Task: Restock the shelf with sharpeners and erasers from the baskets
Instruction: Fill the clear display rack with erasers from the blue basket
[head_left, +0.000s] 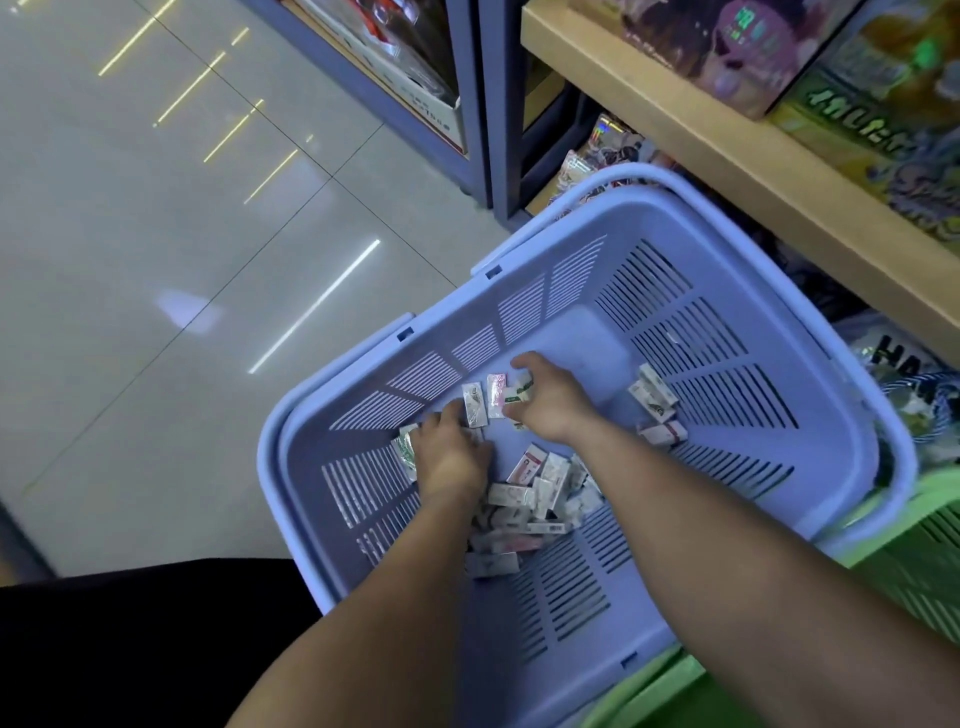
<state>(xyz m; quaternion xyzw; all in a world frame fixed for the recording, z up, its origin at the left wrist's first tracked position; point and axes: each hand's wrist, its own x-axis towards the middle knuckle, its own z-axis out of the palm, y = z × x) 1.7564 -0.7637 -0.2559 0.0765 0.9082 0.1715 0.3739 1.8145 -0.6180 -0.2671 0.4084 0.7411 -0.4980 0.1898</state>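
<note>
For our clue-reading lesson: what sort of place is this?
Probably a shop, perhaps stationery or toys: a wooden shelf of colourful boxed goods, a lilac slotted plastic shopping basket holding small wrapped packets, and a glossy tiled floor.

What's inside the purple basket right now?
Small wrapped packets: a pile mid-floor, a few by the basket wall. The left hand reaches among them; the right hand pinches one packet. Anything under hands and pile is covered.
</note>
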